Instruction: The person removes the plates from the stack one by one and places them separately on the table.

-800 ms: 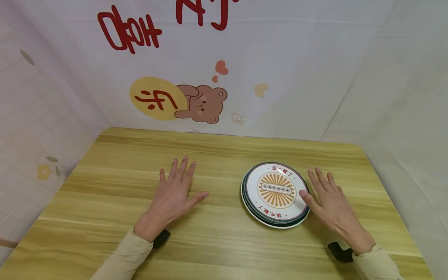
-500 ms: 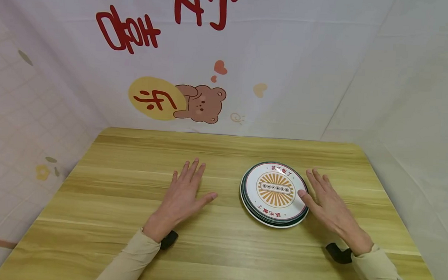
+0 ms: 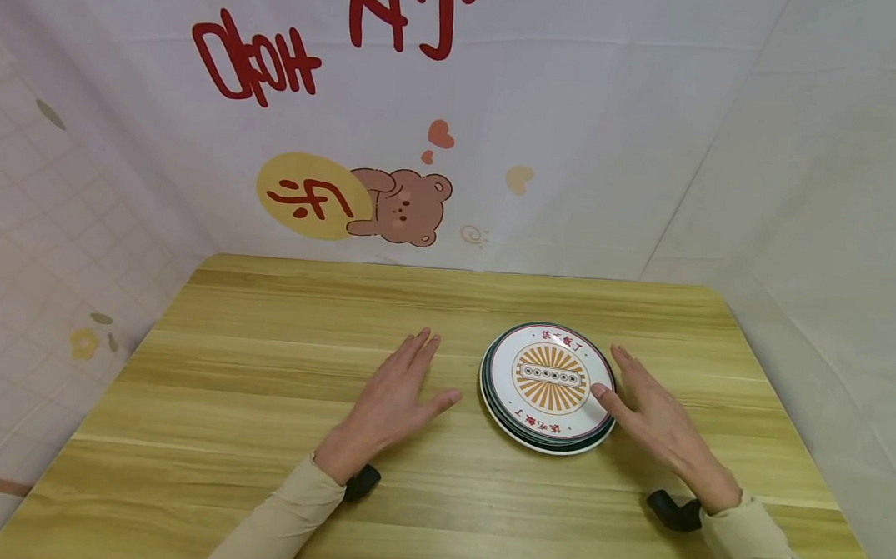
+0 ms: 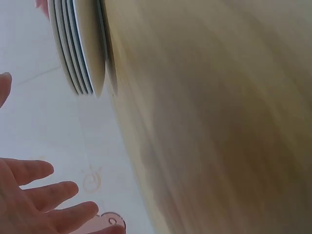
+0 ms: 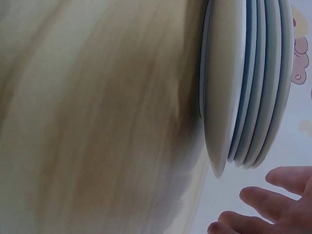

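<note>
A stack of several round plates (image 3: 552,380) lies on the wooden table, the top one white with an orange sunburst and red characters. To its left, apart from it, the left hand (image 3: 390,402) is held with straight fingers and thumb spread, holding nothing. At the stack's right side hovers the right hand (image 3: 660,418), fingers straight, its thumb over the top plate's right rim; whether it touches is unclear. The right wrist view shows the plates' edges (image 5: 258,87) beside the fingers. In the left wrist view the stack (image 4: 78,44) stands off from the left hand (image 4: 29,200).
The wooden table (image 3: 266,322) meets a pale wall cloth (image 3: 589,136) at its back edge, printed with red characters and a bear (image 3: 406,207). Cloth also hangs at both sides. A black band piece sits under each wrist.
The left hand has moved right, closer to the plates, its fingers drawn closer together. The right hand has turned slightly, its fingers now closer together. The plates have not moved.
</note>
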`<state>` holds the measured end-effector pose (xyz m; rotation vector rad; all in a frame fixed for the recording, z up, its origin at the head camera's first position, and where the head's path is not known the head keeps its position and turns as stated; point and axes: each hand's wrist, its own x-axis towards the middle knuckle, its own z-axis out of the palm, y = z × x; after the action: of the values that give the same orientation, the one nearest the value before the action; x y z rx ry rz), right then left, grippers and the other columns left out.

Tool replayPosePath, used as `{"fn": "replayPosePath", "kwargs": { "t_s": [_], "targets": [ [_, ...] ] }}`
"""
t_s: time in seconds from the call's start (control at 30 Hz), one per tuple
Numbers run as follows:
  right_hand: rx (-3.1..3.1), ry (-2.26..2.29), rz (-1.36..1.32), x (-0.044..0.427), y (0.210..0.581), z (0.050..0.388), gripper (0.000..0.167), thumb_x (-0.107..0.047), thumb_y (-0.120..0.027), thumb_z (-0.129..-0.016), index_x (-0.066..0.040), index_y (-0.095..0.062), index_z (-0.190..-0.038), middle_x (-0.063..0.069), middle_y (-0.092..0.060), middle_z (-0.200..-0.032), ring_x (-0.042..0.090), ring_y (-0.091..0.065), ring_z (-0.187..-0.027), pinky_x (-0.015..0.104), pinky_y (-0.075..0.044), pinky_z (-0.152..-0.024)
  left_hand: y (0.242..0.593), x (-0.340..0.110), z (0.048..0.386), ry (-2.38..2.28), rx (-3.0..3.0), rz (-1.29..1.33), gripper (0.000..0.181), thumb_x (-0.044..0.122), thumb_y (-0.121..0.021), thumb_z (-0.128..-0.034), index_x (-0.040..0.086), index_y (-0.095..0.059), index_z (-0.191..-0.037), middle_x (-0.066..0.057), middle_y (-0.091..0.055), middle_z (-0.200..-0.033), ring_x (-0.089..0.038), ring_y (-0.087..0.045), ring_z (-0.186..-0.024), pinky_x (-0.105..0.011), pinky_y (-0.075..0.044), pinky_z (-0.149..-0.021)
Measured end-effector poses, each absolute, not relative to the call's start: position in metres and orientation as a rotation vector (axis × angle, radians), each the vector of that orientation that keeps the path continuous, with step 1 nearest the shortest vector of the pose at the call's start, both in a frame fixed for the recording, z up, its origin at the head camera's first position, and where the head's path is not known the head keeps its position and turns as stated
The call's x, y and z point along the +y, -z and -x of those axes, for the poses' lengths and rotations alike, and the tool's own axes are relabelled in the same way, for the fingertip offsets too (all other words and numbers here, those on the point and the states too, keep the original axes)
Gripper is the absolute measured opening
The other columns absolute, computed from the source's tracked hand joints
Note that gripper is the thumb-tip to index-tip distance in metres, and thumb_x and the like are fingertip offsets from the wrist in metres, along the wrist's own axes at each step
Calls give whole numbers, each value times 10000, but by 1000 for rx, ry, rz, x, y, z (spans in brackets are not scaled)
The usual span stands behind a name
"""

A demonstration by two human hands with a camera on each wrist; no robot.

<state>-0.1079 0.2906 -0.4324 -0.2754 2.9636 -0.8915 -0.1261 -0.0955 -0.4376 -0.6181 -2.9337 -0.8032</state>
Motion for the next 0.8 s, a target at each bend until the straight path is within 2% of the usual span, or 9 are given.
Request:
{"fn": "replayPosePath", "kwargs": {
  "t_s": [0.2,0.33,0.53,0.63,0.7,0.8],
  "targets": [
    [2938,954,231,289,433,105,800,-499,-536,-1050,-43,-242,-1638,285,-275,-1641,532,-274,-1476,718,-271,-1151,439,-83,125,975,-2925,610,841,534,-674,-964,93,-361,-1608,-111,-314,-1670,-320,-318,-1519,-557,-362,-1190],
    [2927,965,203,288,432,104,786,-501,-530,-1052,-42,-264,-1632,297,-303,-1624,547,-309,-1452,719,-289,-1140,440,-75,124,1086,-2935,607,814,509,-674,-971,96,-371,-1604,-120,-323,-1667,-299,-324,-1517,-533,-342,-1208],
    [2902,1026,189,288,431,103,750,-479,-524,-1062,-26,-302,-1617,311,-334,-1602,569,-472,-1329,688,-404,-1085,439,-63,124,1258,-2936,560,777,495,-675,-976,124,-392,-1597,-100,-353,-1654,-264,-323,-1518,-481,-298,-1237],
    [2873,1078,173,287,431,103,738,-478,-522,-1066,-23,-318,-1611,303,-344,-1601,544,-472,-1346,652,-417,-1098,439,-58,125,1330,-2920,542,759,494,-669,-981,124,-405,-1588,-93,-389,-1634,-267,-362,-1496,-475,-308,-1232],
    [2858,1103,158,287,431,103,732,-481,-517,-1070,-23,-326,-1608,297,-357,-1597,526,-461,-1366,629,-415,-1112,440,-55,125,1384,-2896,543,739,479,-665,-989,107,-418,-1577,-102,-433,-1601,-286,-445,-1439,-486,-377,-1188],
    [2856,1119,137,287,432,102,712,-470,-514,-1076,-17,-345,-1599,308,-400,-1566,506,-477,-1364,607,-424,-1111,441,-51,127,1487,-2856,536,705,423,-679,-995,69,-440,-1556,-131,-503,-1530,-309,-580,-1292,-479,-511,-1057]
  ]
}}
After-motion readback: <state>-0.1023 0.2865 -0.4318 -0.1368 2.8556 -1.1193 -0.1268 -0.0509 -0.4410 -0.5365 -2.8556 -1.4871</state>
